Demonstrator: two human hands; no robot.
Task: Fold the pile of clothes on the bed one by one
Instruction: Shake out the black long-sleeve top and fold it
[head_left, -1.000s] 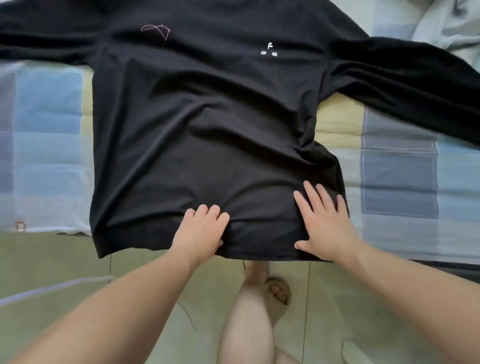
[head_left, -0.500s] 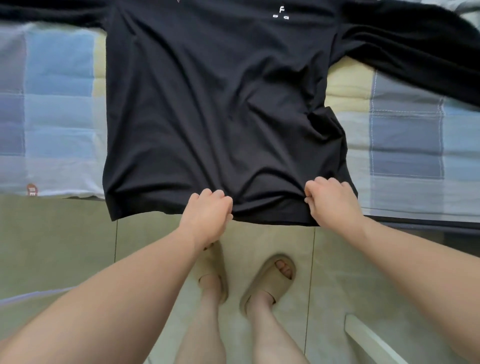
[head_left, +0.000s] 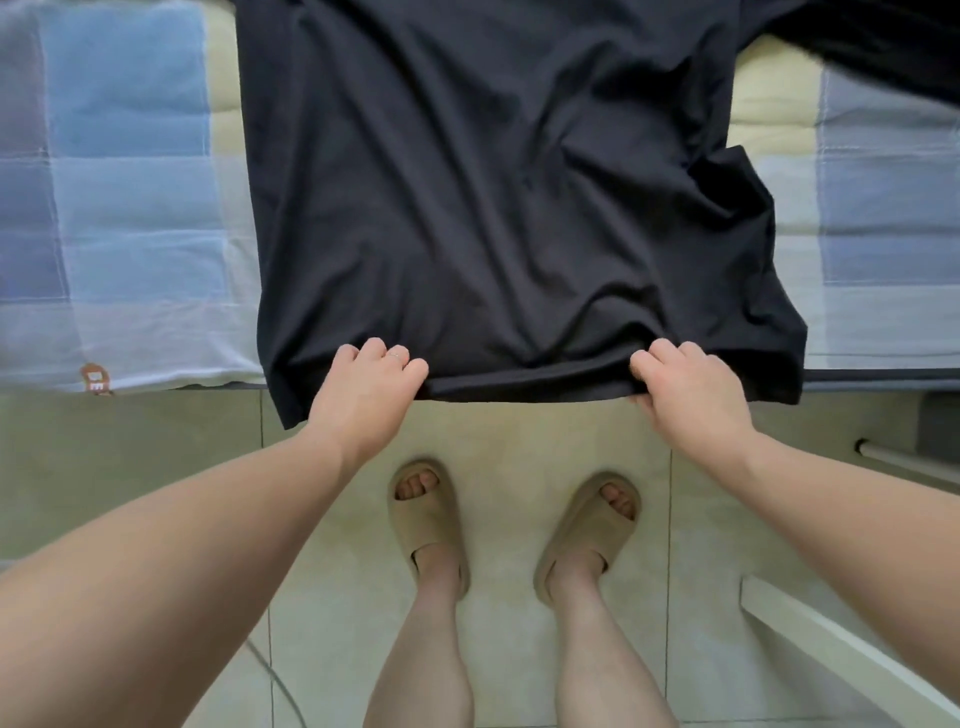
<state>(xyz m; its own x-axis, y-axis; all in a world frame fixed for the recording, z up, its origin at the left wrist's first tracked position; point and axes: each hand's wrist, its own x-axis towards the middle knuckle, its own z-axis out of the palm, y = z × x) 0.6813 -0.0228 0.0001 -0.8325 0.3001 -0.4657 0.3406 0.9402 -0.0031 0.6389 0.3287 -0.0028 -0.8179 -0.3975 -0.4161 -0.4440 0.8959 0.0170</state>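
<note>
I'm gripping black shirt hem, left hand and right hand both curled pinching it | hanging over bed near edge | seeming soft, light, limp, so holding hem corners.

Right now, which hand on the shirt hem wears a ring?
The left hand: a thin ring circles one finger. The right hand, also gripping the black shirt by its hem, shows none.
</note>
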